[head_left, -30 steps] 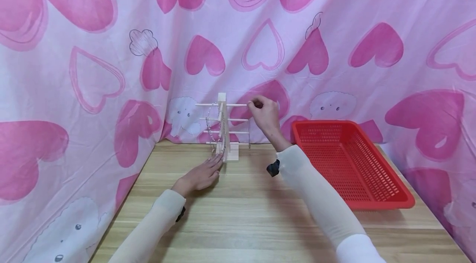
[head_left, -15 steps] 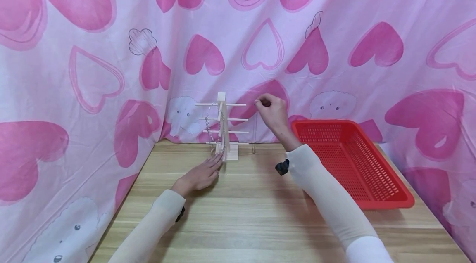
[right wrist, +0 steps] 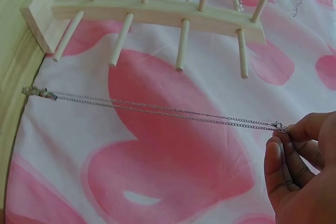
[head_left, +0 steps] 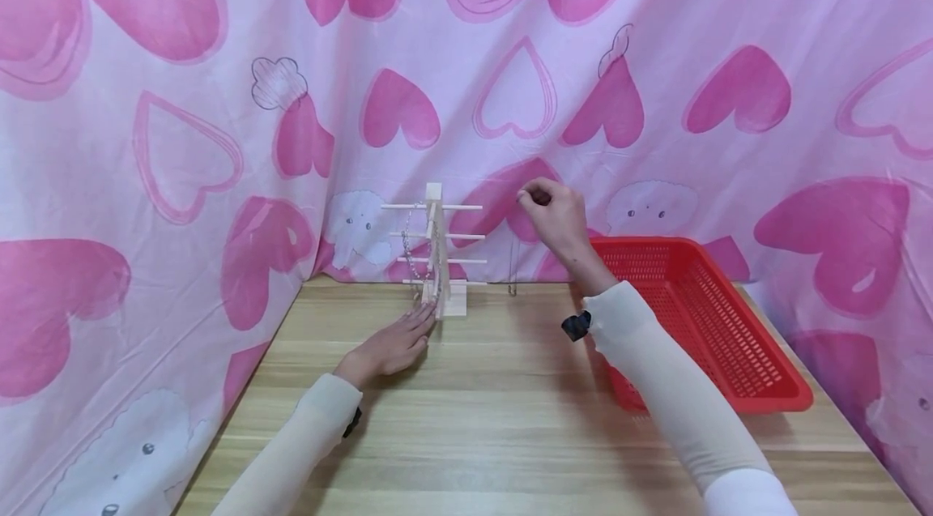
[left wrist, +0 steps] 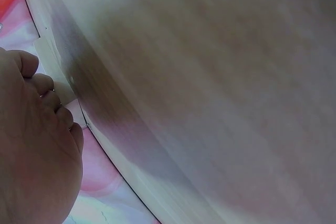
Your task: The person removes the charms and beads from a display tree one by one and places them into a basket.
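My right hand (head_left: pixel 560 223) pinches a thin silver necklace (right wrist: pixel 173 112) by its clasp end. The chain hangs in a long doubled loop with a small pendant (right wrist: pixel 39 93) at the bottom, apart from the wooden jewelry stand (head_left: pixel 441 257). Short pegs stick out on both sides of that stand. Other chains, one of them beaded (head_left: pixel 410 249), hang on its left pegs, while the right pegs are bare. With fingers extended, my left hand (head_left: pixel 391 343) rests at the stand's base. In the left wrist view the left hand's fingertips (left wrist: pixel 39 82) lie by pale wood.
A red perforated plastic basket (head_left: pixel 765 402) stands on the right of the wood-grain table (head_left: pixel 466 435), partly behind the right forearm. Pink heart-patterned cloth (head_left: pixel 496 87) hangs behind the table and along its sides.
The right hand has moved rightward from the end of the stand's top right peg, and the necklace has come clear of the pegs with it. The left hand has stayed in place.
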`<state>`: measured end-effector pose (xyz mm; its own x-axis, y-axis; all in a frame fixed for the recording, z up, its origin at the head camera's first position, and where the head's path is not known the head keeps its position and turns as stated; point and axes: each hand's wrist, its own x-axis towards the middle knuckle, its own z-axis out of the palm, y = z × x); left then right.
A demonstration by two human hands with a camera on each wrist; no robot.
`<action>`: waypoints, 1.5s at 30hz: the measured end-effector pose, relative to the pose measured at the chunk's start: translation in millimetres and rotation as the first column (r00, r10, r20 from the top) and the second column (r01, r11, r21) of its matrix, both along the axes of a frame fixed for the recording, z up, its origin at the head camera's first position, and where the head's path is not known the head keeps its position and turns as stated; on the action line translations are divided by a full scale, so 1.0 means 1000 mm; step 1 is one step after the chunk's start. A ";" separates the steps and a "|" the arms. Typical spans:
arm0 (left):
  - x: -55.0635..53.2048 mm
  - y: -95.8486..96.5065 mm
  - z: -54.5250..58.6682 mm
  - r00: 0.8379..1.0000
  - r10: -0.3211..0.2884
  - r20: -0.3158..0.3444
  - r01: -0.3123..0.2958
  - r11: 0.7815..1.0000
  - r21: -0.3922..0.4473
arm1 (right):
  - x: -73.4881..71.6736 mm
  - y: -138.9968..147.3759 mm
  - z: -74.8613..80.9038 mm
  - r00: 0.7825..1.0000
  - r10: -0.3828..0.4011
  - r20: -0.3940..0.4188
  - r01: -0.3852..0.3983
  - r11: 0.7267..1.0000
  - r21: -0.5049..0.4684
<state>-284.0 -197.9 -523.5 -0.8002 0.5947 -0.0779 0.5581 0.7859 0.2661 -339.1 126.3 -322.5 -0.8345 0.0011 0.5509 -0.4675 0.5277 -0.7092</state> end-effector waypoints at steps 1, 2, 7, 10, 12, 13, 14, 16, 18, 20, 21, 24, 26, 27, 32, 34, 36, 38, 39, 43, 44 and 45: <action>0.000 0.000 0.000 1.000 0.001 0.002 -0.001 1.000 -0.002 | 0.000 0.002 0.001 1.000 -0.002 -0.008 0.002 1.000 0.005; 0.001 0.000 0.000 1.000 0.002 0.004 -0.002 1.000 -0.006 | 0.000 0.004 0.001 1.000 -0.004 -0.017 0.004 1.000 0.010; 0.001 0.000 -0.001 1.000 0.002 0.004 -0.002 1.000 0.005 | 0.000 0.015 0.005 0.998 -0.019 -0.067 0.020 0.999 0.025; 0.001 0.000 -0.002 1.000 0.003 0.003 -0.003 1.000 0.015 | 0.000 0.022 0.009 0.996 -0.021 -0.088 0.023 0.999 0.027; 0.000 0.000 -0.002 1.000 0.002 0.003 -0.002 1.000 0.013 | 0.001 0.027 0.011 0.996 -0.019 -0.090 0.021 0.999 0.024; -0.001 0.000 -0.003 1.000 0.003 0.002 -0.003 1.000 0.011 | 0.001 0.029 0.012 0.996 -0.019 -0.088 0.021 0.999 0.025; -0.001 0.000 -0.003 1.000 0.003 0.001 -0.003 1.000 0.010 | 0.001 0.031 0.013 0.996 -0.022 -0.088 0.024 0.999 0.027; -0.002 0.000 -0.002 1.000 0.002 -0.002 -0.002 1.000 0.010 | 0.002 0.035 0.016 0.996 -0.030 -0.079 0.033 0.999 0.030; -0.001 0.000 -0.002 1.000 0.001 -0.002 -0.001 1.000 0.011 | 0.002 0.040 0.018 0.996 -0.043 -0.075 0.046 0.998 0.039; -0.001 0.000 -0.002 1.000 -0.001 -0.002 0.001 1.000 0.012 | 0.002 0.044 0.021 0.996 -0.054 -0.074 0.058 0.997 0.046; -0.001 0.000 -0.002 1.000 -0.002 -0.003 0.002 1.000 0.013 | 0.002 0.046 0.022 0.996 -0.059 -0.069 0.063 0.997 0.047; -0.001 0.000 -0.002 1.000 -0.003 -0.004 0.003 1.000 0.007 | 0.002 0.053 0.025 0.996 -0.071 -0.057 0.074 0.996 0.048; -0.001 0.000 -0.004 1.000 -0.002 -0.005 0.002 1.000 0.005 | 0.003 0.058 0.027 0.995 -0.080 -0.056 0.082 0.996 0.046; -0.002 0.000 -0.005 1.000 0.001 -0.003 -0.001 1.000 -0.002 | 0.004 0.060 0.028 0.995 -0.088 -0.048 0.091 0.995 0.046; -0.006 -0.002 -0.010 1.000 0.002 -0.002 -0.002 1.000 -0.006 | 0.004 0.072 0.034 0.990 -0.123 -0.073 0.126 0.991 0.045; -0.006 -0.002 -0.010 1.000 -0.003 -0.009 0.003 1.000 0.008 | 0.005 0.077 0.037 0.987 -0.136 -0.083 0.139 0.989 0.041; -0.005 -0.001 -0.008 1.000 -0.006 -0.014 0.006 1.000 0.023 | 0.006 0.083 0.040 0.985 -0.149 -0.087 0.153 0.988 0.033; -0.004 0.000 -0.006 1.000 -0.007 -0.017 0.008 0.999 0.034 | 0.007 0.088 0.042 0.983 -0.164 -0.082 0.167 0.986 0.023; -0.004 0.000 -0.006 1.000 -0.009 -0.020 0.009 1.000 0.027 | 0.007 0.091 0.044 0.982 -0.168 -0.082 0.170 0.985 0.014; -0.003 0.000 -0.005 1.000 -0.008 -0.022 0.008 1.000 0.012 | 0.009 0.102 0.047 0.982 -0.177 -0.064 0.176 0.984 -0.014; -0.003 0.000 -0.005 1.000 -0.008 -0.023 0.008 1.000 0.008 | 0.009 0.104 0.048 0.982 -0.181 -0.063 0.180 0.984 -0.021; -0.003 0.000 -0.005 1.000 -0.007 -0.021 0.007 1.000 0.003 | 0.010 0.107 0.048 0.981 -0.183 -0.067 0.182 0.983 -0.026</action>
